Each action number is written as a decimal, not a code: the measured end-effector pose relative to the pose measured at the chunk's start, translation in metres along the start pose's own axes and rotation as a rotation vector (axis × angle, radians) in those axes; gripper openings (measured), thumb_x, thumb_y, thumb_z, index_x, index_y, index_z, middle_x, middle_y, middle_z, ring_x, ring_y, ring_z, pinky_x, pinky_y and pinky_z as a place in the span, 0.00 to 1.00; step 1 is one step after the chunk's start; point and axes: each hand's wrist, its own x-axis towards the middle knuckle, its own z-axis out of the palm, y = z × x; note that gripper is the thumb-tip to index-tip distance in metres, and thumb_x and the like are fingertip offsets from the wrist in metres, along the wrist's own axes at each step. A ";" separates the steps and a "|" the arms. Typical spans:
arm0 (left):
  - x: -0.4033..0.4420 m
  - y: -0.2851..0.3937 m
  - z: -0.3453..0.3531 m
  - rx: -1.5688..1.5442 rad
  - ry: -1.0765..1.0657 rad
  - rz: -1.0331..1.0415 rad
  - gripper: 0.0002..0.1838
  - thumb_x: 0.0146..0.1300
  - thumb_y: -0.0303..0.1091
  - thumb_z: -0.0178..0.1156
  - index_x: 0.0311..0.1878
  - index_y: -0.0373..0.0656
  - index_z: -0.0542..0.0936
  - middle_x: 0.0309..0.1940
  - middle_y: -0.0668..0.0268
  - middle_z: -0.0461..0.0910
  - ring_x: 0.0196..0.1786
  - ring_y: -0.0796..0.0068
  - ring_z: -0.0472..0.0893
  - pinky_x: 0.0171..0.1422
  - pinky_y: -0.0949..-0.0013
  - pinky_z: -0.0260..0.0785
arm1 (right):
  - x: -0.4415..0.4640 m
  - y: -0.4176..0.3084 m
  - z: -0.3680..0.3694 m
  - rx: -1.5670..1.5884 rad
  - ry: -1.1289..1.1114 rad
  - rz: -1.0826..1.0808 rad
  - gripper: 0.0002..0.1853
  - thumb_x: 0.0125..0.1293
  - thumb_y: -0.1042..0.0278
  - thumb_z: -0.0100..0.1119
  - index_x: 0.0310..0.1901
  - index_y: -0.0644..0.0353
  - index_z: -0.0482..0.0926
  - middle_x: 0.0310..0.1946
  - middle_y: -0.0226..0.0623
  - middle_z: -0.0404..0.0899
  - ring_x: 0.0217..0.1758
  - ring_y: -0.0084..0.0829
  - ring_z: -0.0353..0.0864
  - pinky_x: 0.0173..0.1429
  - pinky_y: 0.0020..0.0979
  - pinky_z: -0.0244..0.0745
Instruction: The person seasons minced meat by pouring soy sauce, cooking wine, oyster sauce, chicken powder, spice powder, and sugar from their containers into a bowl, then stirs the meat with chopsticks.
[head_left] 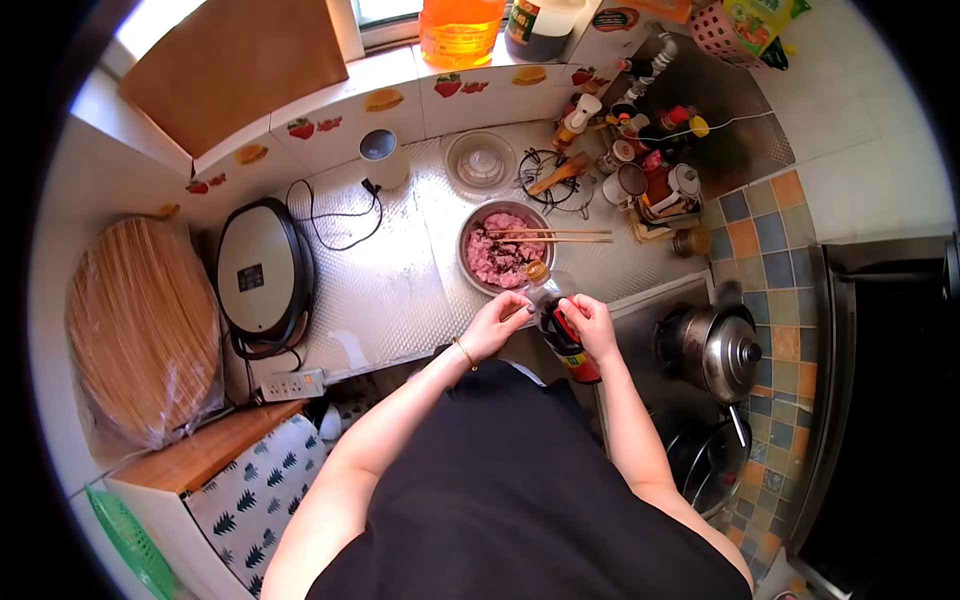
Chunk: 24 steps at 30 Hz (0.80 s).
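Observation:
My right hand point(592, 325) is wrapped round a bottle point(571, 350) of dark liquid with a red and yellow label, tilted with its neck towards the bowl. My left hand point(497, 322) is beside the bottle's neck, fingers pinched together; what they hold, if anything, is too small to make out. Just beyond both hands stands a metal bowl point(465, 262) of pink minced meat point(492, 262) with dark patches on it. A pair of chopsticks point(570, 236) lies across the bowl, pointing right. The bottle's orange-brown top point(538, 272) overlaps the bowl's near right edge.
Behind the bowl are a clear lid point(481, 163) and a wire rack point(555, 182). An electric pan point(262, 275) and a grey cup point(384, 158) stand left. Seasoning jars point(620, 155) crowd the back right; a lidded pot point(722, 352) sits on the stove at right.

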 end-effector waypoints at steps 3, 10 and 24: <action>0.004 -0.009 0.003 -0.073 -0.016 -0.039 0.11 0.71 0.33 0.60 0.50 0.37 0.74 0.47 0.69 0.77 0.54 0.82 0.76 0.63 0.73 0.68 | 0.004 0.007 -0.001 -0.035 0.003 0.013 0.19 0.71 0.63 0.61 0.22 0.57 0.70 0.18 0.17 0.65 0.23 0.11 0.58 0.26 0.22 0.53; 0.011 -0.028 0.003 -0.047 -0.050 -0.050 0.11 0.73 0.35 0.58 0.51 0.38 0.74 0.45 0.72 0.77 0.51 0.85 0.75 0.59 0.76 0.69 | 0.010 0.016 0.002 -0.043 0.021 0.070 0.19 0.71 0.61 0.62 0.22 0.57 0.71 0.17 0.18 0.66 0.21 0.12 0.60 0.26 0.21 0.55; 0.024 -0.039 0.001 -0.003 -0.039 -0.096 0.12 0.72 0.37 0.59 0.50 0.38 0.77 0.44 0.72 0.79 0.50 0.85 0.76 0.59 0.75 0.69 | 0.027 0.032 0.003 -0.127 0.022 0.082 0.17 0.71 0.57 0.61 0.24 0.53 0.73 0.16 0.15 0.63 0.17 0.11 0.55 0.22 0.19 0.47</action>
